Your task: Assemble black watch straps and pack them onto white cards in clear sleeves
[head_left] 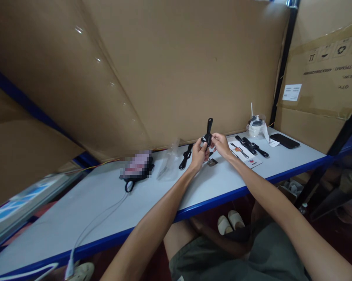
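Both my hands are raised over the grey table [105,195] and meet on a black smartwatch [207,137]. Its strap sticks straight up. My left hand [199,153] grips the watch body from below with closed fingers. My right hand [220,143] pinches it from the right side. A loose black strap piece [186,156] lies on the table just left of my left hand. A small dark square part [212,162] lies under my hands.
Two more black straps [252,146] lie on a printed leaflet [246,155] at the right. Behind them stand a clear plastic cup [254,125] and a black phone [284,141]. A pixelated dark item [137,167], a clear bag [168,162] and a white cable [90,230] lie left. Cardboard walls stand behind.
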A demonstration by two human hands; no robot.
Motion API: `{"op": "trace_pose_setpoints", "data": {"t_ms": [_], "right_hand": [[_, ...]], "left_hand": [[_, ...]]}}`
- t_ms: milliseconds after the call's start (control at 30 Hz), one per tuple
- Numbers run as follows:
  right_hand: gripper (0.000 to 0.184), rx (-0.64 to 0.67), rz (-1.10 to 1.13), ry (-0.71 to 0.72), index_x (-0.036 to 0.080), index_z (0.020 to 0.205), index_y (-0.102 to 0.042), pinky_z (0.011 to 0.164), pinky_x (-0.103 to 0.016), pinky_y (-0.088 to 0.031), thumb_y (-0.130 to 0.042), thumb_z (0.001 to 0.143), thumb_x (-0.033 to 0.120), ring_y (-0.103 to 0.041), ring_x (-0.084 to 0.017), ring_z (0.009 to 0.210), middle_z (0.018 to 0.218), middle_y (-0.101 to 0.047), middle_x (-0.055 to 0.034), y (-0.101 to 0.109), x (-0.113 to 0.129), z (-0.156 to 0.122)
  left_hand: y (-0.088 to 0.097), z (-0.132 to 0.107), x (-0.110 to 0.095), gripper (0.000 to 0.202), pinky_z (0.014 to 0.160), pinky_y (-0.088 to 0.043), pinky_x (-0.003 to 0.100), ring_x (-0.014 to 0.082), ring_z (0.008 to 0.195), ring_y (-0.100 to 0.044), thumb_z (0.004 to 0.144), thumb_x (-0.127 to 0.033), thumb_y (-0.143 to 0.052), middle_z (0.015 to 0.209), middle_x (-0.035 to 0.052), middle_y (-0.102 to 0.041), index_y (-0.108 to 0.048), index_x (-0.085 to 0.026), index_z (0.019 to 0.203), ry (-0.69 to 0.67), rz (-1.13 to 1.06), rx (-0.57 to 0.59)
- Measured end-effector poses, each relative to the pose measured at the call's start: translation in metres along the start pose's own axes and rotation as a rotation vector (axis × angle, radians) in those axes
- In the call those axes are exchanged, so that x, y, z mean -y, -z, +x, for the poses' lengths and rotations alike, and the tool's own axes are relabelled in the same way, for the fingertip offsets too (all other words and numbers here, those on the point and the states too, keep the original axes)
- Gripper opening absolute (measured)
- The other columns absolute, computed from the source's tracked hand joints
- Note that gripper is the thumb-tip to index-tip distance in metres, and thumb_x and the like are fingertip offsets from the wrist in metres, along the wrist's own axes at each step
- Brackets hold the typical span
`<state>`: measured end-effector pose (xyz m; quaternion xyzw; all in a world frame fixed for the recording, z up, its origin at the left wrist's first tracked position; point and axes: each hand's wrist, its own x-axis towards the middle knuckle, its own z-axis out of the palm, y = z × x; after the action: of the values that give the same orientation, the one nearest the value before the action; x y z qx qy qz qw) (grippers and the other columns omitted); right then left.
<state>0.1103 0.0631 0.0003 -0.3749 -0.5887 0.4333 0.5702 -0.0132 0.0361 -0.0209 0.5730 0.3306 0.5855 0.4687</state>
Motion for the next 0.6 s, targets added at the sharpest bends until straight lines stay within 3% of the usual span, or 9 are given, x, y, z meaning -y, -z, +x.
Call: {"op": "trace_pose_setpoints", "data": {"t_ms": [200, 433, 500, 600], "right_hand": [[0.015, 0.003, -0.004, 0.014, 0.02, 0.078, -0.055, 0.04, -0.015, -0.039, -0.051, 0.092, 0.019, -0.055, -0.01, 0.051, 0.06, -0.057, 0.0058, -0.0003, 0.0003, -0.001], [0.013, -0.016, -0.024, 0.0, 0.021, 0.082, -0.057, 0.041, -0.015, -0.039, -0.056, 0.093, 0.027, -0.056, -0.01, 0.052, 0.063, -0.058, 0.006, -0.0011, 0.0009, -0.0008], [0.012, -0.035, -0.066, 0.012, 0.021, 0.086, -0.058, 0.042, -0.016, -0.04, -0.054, 0.094, 0.028, -0.057, -0.011, 0.054, 0.065, -0.06, 0.0053, -0.0009, -0.0006, -0.0022], [0.02, -0.032, -0.229, 0.051, 0.021, 0.082, -0.059, 0.045, -0.017, -0.039, -0.053, 0.098, 0.032, -0.056, -0.011, 0.054, 0.064, -0.062, 0.0036, -0.0024, -0.0049, -0.0063]], "left_hand": [[-0.001, -0.0005, -0.0014, 0.052, 0.037, -0.014, 0.016, 0.0038, 0.034, -0.025, 0.08, -0.064, -0.075, 0.051, -0.0151, -0.032, -0.047, -0.025, 0.099, 0.002, 0.006, -0.007], [-0.0042, -0.0022, -0.0036, 0.043, 0.038, -0.013, 0.016, 0.0041, 0.034, -0.024, 0.084, -0.057, -0.072, 0.051, -0.0151, -0.031, -0.046, -0.025, 0.098, 0.023, -0.005, -0.017], [-0.0044, -0.0005, -0.0024, 0.037, 0.038, -0.016, 0.017, 0.005, 0.035, -0.027, 0.087, -0.052, -0.069, 0.051, -0.0143, -0.034, -0.046, -0.025, 0.097, 0.014, -0.032, -0.061], [0.0011, 0.0068, -0.0005, 0.029, 0.043, -0.029, 0.018, 0.0077, 0.041, -0.041, 0.089, -0.045, -0.064, 0.055, -0.0113, -0.044, -0.045, -0.025, 0.095, -0.042, -0.068, -0.241]]}}
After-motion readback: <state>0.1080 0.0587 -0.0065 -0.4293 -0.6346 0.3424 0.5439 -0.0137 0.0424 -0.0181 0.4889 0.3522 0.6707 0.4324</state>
